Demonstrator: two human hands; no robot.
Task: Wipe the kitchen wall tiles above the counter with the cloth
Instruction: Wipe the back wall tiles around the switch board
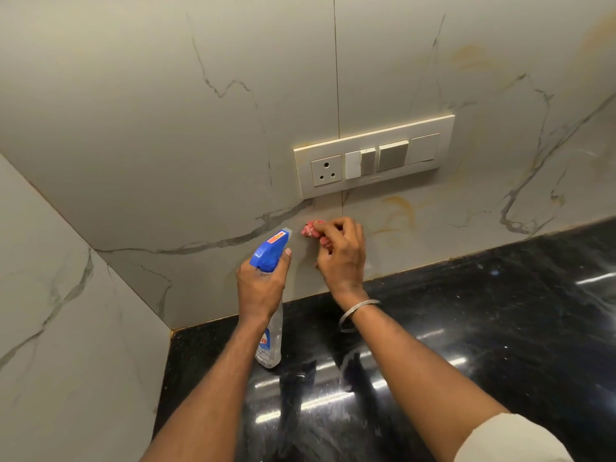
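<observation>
Glossy veined wall tiles (200, 145): right hand (341, 258) fingers pinch crumpled pink cloth (311, 230); left hand (261, 285) grips spray bottle (270, 331).

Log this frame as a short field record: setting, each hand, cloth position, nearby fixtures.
setting: marble-look wall tiles above a black counter
left hand: grips a spray bottle with a blue head, nozzle toward the wall
right hand: holds a bunched pink cloth against the tile
cloth position: just below the switch panel
marks: yellowish stains right of the cloth
</observation>
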